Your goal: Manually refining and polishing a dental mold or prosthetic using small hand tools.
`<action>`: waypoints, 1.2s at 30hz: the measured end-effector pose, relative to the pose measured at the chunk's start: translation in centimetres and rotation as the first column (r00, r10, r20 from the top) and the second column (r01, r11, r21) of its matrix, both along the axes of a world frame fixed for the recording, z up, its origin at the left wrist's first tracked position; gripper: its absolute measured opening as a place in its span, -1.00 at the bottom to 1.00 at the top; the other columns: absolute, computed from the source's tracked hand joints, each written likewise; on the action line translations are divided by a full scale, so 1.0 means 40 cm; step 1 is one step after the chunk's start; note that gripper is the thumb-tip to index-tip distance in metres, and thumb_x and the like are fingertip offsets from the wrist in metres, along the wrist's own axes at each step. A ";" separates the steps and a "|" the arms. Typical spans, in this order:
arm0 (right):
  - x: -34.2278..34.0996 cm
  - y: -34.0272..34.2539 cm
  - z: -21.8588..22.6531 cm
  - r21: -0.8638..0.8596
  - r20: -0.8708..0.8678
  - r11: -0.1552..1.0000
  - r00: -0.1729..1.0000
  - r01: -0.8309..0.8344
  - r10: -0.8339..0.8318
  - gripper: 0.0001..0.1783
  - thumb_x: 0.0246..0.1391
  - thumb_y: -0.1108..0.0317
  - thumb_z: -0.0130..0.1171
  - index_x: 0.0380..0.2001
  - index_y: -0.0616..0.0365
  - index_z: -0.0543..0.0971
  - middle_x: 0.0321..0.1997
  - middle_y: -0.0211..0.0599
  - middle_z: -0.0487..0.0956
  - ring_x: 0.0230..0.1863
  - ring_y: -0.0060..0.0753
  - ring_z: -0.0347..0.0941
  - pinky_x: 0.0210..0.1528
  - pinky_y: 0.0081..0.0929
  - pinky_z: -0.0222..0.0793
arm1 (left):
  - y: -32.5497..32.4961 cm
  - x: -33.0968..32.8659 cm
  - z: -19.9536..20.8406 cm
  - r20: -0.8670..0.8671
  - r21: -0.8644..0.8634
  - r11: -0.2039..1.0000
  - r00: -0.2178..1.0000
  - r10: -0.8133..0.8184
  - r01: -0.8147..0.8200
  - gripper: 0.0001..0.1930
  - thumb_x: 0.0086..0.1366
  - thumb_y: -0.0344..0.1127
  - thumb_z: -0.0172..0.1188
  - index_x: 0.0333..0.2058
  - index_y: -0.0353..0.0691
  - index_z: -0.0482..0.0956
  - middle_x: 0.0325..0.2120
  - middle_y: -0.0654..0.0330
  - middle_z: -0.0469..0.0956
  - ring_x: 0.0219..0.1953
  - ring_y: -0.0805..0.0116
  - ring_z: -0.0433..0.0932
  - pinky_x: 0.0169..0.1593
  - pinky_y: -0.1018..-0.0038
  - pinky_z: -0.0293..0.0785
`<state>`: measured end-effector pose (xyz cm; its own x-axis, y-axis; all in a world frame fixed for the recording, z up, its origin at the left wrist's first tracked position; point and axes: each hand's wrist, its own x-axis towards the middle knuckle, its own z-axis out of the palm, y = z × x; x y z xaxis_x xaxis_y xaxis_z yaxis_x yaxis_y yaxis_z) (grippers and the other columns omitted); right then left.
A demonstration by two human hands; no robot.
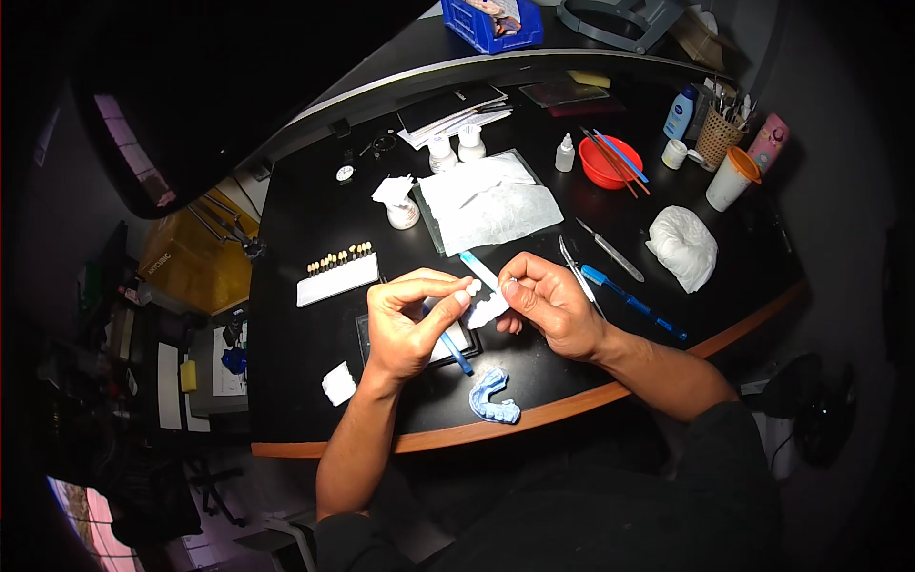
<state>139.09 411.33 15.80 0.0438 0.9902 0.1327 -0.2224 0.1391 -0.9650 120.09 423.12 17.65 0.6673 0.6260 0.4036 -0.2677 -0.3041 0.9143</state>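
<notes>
Over the near middle of the desk, my left hand (408, 322) pinches a small white tooth-shaped piece (474, 286) between thumb and fingertips. My right hand (558, 307) is closed on a crumpled white tissue (486, 312), which hangs just beside the piece. Beneath both hands lies a dark-framed pad with a white surface (457, 340), partly covered. A blue-handled tool (456, 354) rests across it, its upper part hidden. Nearer the desk edge is a blue dental arch model (494, 398).
A tooth shade guide (337, 276) lies left, near a folded tissue (339, 383). Behind my hands are white sheets (491, 212) and small white jars (442, 153). To the right are a scalpel-like tool (610, 251), a blue pen-like tool (634, 302), a white tissue bundle (681, 248) and a red bowl (600, 170).
</notes>
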 end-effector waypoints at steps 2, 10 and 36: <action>0.000 0.000 0.001 0.001 -0.003 1.000 1.000 0.000 0.000 -0.76 0.48 0.20 0.06 -0.12 0.17 0.48 -0.28 -0.40 0.58 -0.32 -0.68 0.56 -0.26 -0.67 0.46 | 0.003 0.000 -0.003 0.001 -0.030 1.000 1.000 0.004 -0.004 -0.88 0.24 -0.59 0.36 -0.23 -0.43 0.77 -0.31 0.00 0.73 -0.27 0.40 0.67 -0.15 0.57 0.54; 0.013 -0.001 -0.010 -0.006 -0.023 1.000 0.999 0.022 -0.022 -0.77 0.49 0.21 0.04 -0.12 0.17 0.48 -0.31 -0.41 0.58 -0.36 -0.70 0.52 -0.28 -0.67 0.46 | -0.005 0.009 -0.014 -0.103 0.090 0.988 0.988 -0.114 0.123 -0.77 0.18 -0.56 0.39 -0.16 -0.43 0.75 -0.23 -0.04 0.72 -0.18 0.34 0.67 -0.05 0.48 0.53; 0.005 -0.002 -0.005 -0.011 -0.007 1.000 1.000 0.007 -0.008 -0.77 0.48 0.22 0.05 -0.13 0.17 0.48 -0.30 -0.41 0.58 -0.34 -0.69 0.53 -0.27 -0.66 0.46 | -0.007 0.011 -0.009 -0.106 0.145 0.989 0.994 -0.024 0.039 -0.85 0.21 -0.56 0.39 -0.22 -0.40 0.77 -0.31 0.02 0.73 -0.28 0.40 0.67 -0.14 0.52 0.54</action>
<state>139.31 411.24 15.59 0.0522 0.9912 0.1215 -0.2281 0.1302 -0.9649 120.51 422.83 17.30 0.7289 0.5429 0.4172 -0.1856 -0.4297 0.8837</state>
